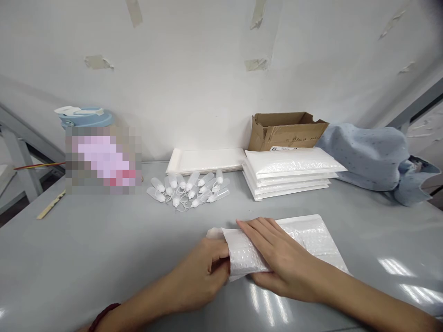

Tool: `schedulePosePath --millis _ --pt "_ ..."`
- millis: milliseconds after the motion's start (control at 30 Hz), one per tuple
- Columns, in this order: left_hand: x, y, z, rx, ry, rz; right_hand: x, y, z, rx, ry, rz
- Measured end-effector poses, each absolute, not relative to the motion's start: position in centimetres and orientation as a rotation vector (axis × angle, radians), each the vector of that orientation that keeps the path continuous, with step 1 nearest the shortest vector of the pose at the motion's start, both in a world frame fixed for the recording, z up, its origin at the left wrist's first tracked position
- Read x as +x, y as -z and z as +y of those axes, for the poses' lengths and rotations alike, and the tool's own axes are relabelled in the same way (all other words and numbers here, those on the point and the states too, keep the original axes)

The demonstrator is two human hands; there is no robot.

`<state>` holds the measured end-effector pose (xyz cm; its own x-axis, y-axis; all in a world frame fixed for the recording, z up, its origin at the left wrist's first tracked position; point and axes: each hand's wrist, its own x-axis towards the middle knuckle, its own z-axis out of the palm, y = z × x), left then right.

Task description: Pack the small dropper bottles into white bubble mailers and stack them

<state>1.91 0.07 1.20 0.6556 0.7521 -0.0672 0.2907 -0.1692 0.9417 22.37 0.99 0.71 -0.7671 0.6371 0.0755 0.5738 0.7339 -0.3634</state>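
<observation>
A white bubble mailer (311, 240) lies on the grey table (104, 258) in front of me. My right hand (277, 258) lies flat on its left part, fingers stretched out and pressing it down. My left hand (204, 272) pinches the mailer's folded left end, fingers closed on the flap. A cluster of several small clear dropper bottles (188, 188) with white caps lies further back, out of reach of both hands.
A stack of white bubble mailers (290, 173) sits at the back right, with flat white envelopes (206, 160) to its left. An open cardboard box (285, 130) stands against the wall. A blue cloth (374, 159) lies far right. A blue-lidded container (85, 117) stands back left.
</observation>
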Motion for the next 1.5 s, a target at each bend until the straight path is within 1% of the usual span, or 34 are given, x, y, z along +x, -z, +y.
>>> schedulePosePath --millis 133,500,733,900,1067,1200,1367,1500 --pt "1.8 -1.4 0.1 1.718 -0.448 0.836 22.3 -0.6 0.9 -0.931 -0.475 -2.744" --pt "1.9 -1.1 -0.2 1.975 -0.576 0.892 22.3 -0.7 0.9 -0.954 -0.49 -2.752" --pt "1.7 -0.9 -0.1 1.906 -0.513 0.817 22.3 -0.9 0.9 -0.933 -0.49 -2.764" --pt "1.7 -1.5 0.1 1.892 -0.5 0.821 22.4 -1.0 0.9 -0.918 -0.446 -2.758" --pt "1.3 -1.6 0.3 1.933 -0.536 0.889 22.6 -0.9 1.1 -0.826 -0.328 -2.702" --pt "0.5 -1.7 0.6 1.927 -0.615 1.081 22.6 -1.3 1.2 -0.757 -0.258 -2.632" --pt "-1.0 -2.3 1.2 1.94 -0.739 1.524 22.6 -1.6 0.9 -0.674 -0.213 -2.509" --pt "-1.5 -2.3 1.6 1.932 -0.542 1.73 22.4 -0.9 1.1 -0.768 -0.257 -2.617"
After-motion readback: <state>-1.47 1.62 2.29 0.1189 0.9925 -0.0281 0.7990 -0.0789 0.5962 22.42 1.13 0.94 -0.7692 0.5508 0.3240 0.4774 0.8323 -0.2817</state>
